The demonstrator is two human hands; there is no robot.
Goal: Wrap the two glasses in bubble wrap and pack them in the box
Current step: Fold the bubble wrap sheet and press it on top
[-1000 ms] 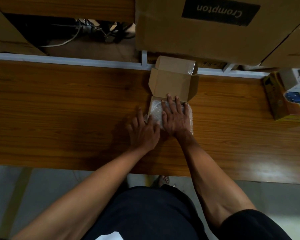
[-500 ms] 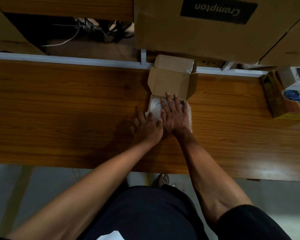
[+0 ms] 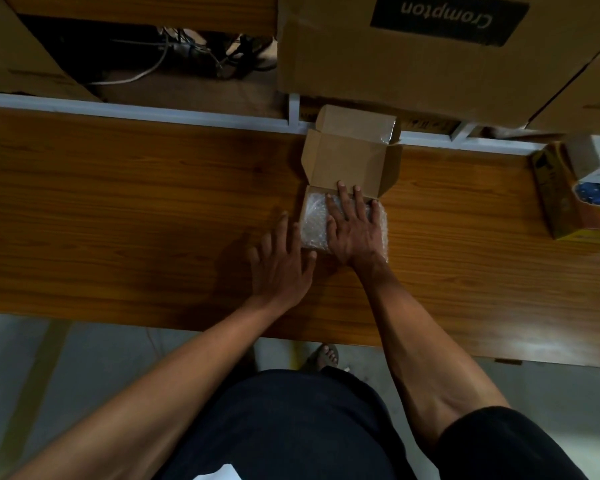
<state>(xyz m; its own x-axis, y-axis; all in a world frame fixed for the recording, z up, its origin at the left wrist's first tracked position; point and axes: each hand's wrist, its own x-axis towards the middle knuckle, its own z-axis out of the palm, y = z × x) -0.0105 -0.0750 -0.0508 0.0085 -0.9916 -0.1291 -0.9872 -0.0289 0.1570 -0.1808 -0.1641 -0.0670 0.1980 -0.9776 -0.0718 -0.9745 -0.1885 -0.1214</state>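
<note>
A: Starting nearest: left hand [image 3: 281, 261] lying flat on the table [image 3: 118, 209], fingers [image 3: 284, 223] spread straight, gripping nothing, fingertips just beside the near left corner of the box [image 3: 307, 206]. Probably steadying, or freeing up for the lid.

B: And the right hand [image 3: 355, 230]?

A: Pressing palm-down on the bubble wrap [image 3: 314, 223], fingers straight and together, curled round nothing. Likely squashing the springy bundle below the rim.

B: Seeing the glasses themselves?

A: Not showing; judging them to be inside the wrap, sitting in the box. Wrap bulging past the right edge beside the palm.

B: Further back?

A: Lid [image 3: 347, 164] standing open behind the fingertips, tuck flap reaching the table's far edge. Waiting to be folded over, presumably. Beyond that, a big Crompton carton [image 3: 447, 46]; far right, a yellow-and-blue package [image 3: 579, 199], well apart.
</note>
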